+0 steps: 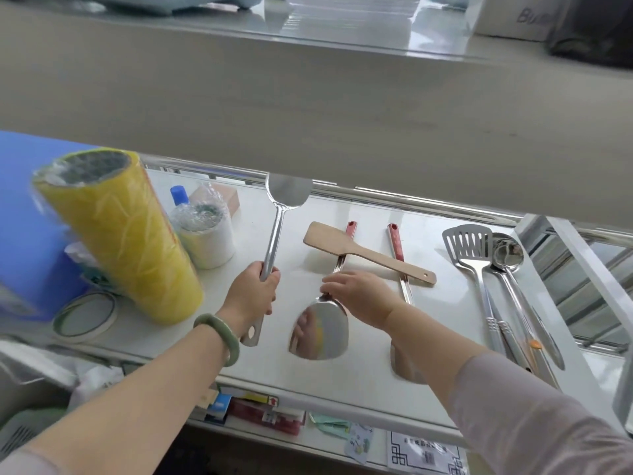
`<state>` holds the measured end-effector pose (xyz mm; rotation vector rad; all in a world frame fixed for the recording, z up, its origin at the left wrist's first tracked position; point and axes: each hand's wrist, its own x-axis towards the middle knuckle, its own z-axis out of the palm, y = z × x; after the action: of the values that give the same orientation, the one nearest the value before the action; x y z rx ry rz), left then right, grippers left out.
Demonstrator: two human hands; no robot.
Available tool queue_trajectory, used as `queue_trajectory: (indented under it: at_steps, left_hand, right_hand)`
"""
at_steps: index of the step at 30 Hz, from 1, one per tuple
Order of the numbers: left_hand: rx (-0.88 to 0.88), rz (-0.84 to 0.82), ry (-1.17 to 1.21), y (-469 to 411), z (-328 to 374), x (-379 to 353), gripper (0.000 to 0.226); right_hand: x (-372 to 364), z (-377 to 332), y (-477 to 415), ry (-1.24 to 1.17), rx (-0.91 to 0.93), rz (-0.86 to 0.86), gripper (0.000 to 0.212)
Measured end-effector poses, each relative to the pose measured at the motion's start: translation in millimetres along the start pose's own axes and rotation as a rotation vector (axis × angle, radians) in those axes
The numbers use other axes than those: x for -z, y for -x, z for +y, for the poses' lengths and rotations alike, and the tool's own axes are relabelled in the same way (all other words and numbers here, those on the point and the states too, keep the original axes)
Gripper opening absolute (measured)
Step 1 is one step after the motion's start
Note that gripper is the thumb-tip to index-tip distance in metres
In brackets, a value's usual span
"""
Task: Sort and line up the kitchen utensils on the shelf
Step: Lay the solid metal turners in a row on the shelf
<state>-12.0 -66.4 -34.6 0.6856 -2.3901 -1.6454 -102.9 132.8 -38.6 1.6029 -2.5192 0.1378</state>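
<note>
My left hand (251,291) grips the handle of a steel spatula (279,217) whose blade points away toward the shelf's back rail. My right hand (359,296) pinches the neck of a steel turner (320,330) with a red-tipped handle; its shiny blade faces me. A wooden spatula (363,250) lies slanted across that handle and across a second red-handled turner (399,265), whose blade is partly hidden under my right forearm. At the right lie a slotted turner (471,248), a ladle (508,255) and other steel utensils, side by side.
A tall yellow film roll (126,234) stands at the left, with a tape ring (85,317), a white roll (209,240) and a blue-capped bottle (180,197) nearby. The white shelf (445,303) has a metal back rail and a frame post at right. An upper shelf overhangs.
</note>
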Motion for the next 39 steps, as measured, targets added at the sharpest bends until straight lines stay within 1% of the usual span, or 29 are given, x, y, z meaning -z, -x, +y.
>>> queue_trajectory:
  at_steps: [2,4,6,9,13,17,19,21,23,26,29,31,33,35,37,39]
  left_hand:
    - [0.002,0.014,0.021,-3.9,-2.1,2.6,0.011]
    - [0.003,0.020,0.003,-7.4,-4.0,4.6,0.009]
    - [0.017,0.017,0.008,-10.6,-4.8,3.9,0.012]
    - [0.058,0.004,0.199,-11.6,0.6,-3.8,0.013]
    - [0.039,-0.033,0.331,-7.9,9.3,-15.6,0.009]
    - [0.036,-0.085,0.360,-2.2,12.8,-23.4,0.008]
    - [0.036,-0.115,0.346,0.3,14.3,-26.7,0.011]
    - [0.058,-0.169,0.358,4.9,16.3,-29.5,0.013]
    - [0.102,-0.262,0.432,13.1,19.4,-32.2,0.016]
    - [0.183,-0.406,0.561,28.4,23.6,-37.4,0.024]
    - [0.251,-0.488,0.690,42.4,28.0,-45.0,0.030]
    - [0.267,-0.530,0.708,48.0,30.9,-49.3,0.032]
    - [0.252,-0.558,0.650,51.8,32.4,-53.0,0.032]
    - [0.236,-0.569,0.589,55.2,32.1,-56.9,0.030]
    - [0.228,-0.556,0.555,57.8,29.6,-60.9,0.027]
    - [0.224,-0.530,0.531,58.9,26.1,-63.0,0.027]
  right_hand:
    - [11.0,-7.4,-3.3,-0.073,0.031,0.224,0.024]
    - [25.1,-11.4,-11.3,-0.123,0.029,0.359,0.032]
    - [40.9,-15.0,-22.4,-0.179,-0.016,0.427,0.031]
    - [61.1,-18.1,-39.3,-0.253,-0.093,0.503,0.025]
    - [81.8,-19.1,-57.9,-0.430,-0.258,0.547,0.018]
    - [98.8,-10.2,-71.2,-0.608,-0.530,0.507,0.027]
    - [104.6,-1.7,-76.0,-0.810,-0.682,0.500,0.026]
    - [106.9,7.3,-77.5,-1.015,-0.783,0.541,0.020]
    - [102.3,15.3,-74.8,-1.136,-0.875,0.572,0.019]
    - [83.1,20.1,-63.1,-1.322,-1.048,0.502,0.023]
    - [62.4,17.2,-49.4,-1.497,-1.198,0.443,0.026]
    - [52.9,13.8,-42.3,-1.557,-1.246,0.452,0.025]
    - [45.7,12.1,-36.1,-1.615,-1.267,0.459,0.026]
    - [42.2,11.1,-28.9,-1.604,-1.272,0.417,0.027]
    - [39.2,14.7,-22.3,-1.449,-1.258,0.297,0.023]
    - [37.9,21.1,-13.1,-1.209,-1.256,0.219,0.028]
